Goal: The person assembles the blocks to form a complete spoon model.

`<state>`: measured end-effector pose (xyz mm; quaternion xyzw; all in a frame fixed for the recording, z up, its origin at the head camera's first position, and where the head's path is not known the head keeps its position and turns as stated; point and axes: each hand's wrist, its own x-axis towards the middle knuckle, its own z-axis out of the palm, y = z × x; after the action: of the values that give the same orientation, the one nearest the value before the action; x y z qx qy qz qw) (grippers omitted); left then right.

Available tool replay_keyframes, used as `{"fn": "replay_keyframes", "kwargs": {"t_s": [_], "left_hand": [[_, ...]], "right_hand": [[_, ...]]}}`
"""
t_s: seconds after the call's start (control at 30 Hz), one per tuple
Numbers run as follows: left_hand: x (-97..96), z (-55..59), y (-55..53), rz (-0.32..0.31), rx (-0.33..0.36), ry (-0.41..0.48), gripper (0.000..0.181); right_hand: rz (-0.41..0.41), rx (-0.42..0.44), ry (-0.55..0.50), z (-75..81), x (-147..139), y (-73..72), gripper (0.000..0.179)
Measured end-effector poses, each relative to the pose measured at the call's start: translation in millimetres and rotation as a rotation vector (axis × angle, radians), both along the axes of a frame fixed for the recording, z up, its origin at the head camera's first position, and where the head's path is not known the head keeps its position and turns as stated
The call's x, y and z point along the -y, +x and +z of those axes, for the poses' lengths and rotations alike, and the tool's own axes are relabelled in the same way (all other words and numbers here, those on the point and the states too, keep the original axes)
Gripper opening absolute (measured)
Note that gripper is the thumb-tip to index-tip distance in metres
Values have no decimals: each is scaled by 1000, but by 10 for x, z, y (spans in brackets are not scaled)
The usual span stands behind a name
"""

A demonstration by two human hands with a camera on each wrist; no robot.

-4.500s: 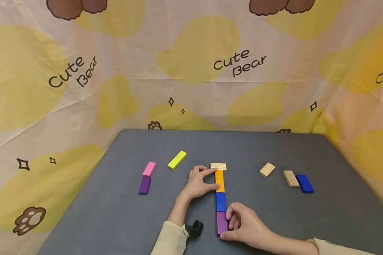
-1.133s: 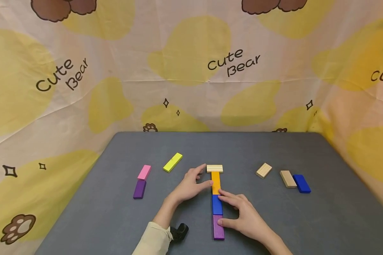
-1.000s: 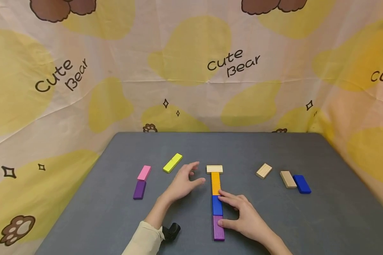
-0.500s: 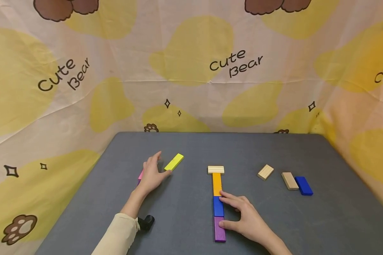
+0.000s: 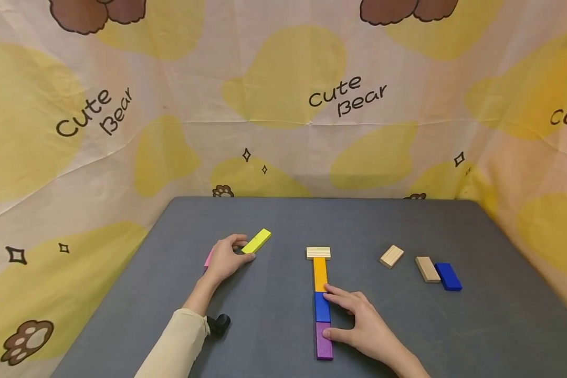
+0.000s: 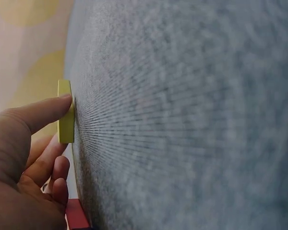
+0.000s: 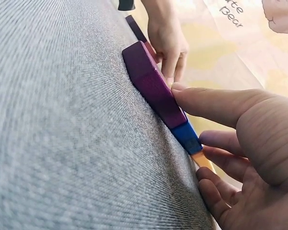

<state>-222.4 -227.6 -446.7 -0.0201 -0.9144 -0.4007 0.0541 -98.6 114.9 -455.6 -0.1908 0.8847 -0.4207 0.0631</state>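
My left hand [image 5: 225, 260] pinches the yellow wooden block [image 5: 256, 241] at its near left end. In the left wrist view the thumb lies across that yellow block [image 6: 66, 125], with fingers behind it. The right hand [image 5: 361, 317] rests along a row of blocks, fingers fairly straight. Its thumb touches the purple block [image 5: 324, 346], and its fingertips touch near the joint of the blue block [image 5: 322, 310] and the orange block [image 5: 319, 270]. A plain wood block [image 5: 318, 253] lies crosswise at the row's far end.
Beside the left hand a pink block [image 5: 208, 258] is mostly covered; a dark purple block [image 7: 136, 28] shows in the right wrist view. To the right lie two plain wood blocks, one angled [image 5: 391, 256] and one [image 5: 427, 269] beside a blue block [image 5: 448, 276]. Patterned cloth hangs behind the grey table [image 5: 264, 325].
My left hand has left the orange block, moved left and closed its fingers on the yellow block. The right hand shifted up the row earlier and has since stayed put.
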Motion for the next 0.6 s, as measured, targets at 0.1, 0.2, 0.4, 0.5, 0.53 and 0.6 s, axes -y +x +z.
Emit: {"fn": "replay_keyframes", "kwargs": {"t_s": [0.1, 0.2, 0.4, 0.5, 0.53, 0.6], "left_hand": [[15, -16, 0, 18, 15, 25, 59], [23, -22, 1, 29, 23, 32, 57], [33, -24, 0, 40, 38, 28, 55], [39, -28, 1, 39, 41, 21, 55], [42, -31, 3, 37, 39, 16, 55], [50, -37, 4, 32, 37, 9, 55]], "right_hand": [[2, 9, 2, 4, 8, -3, 69], [-3, 18, 10, 10, 14, -5, 70], [-10, 30, 25, 19, 16, -1, 70], [-12, 31, 26, 13, 14, 0, 70], [-12, 30, 25, 11, 12, -1, 70], [-12, 26, 23, 2, 8, -2, 70]]}}
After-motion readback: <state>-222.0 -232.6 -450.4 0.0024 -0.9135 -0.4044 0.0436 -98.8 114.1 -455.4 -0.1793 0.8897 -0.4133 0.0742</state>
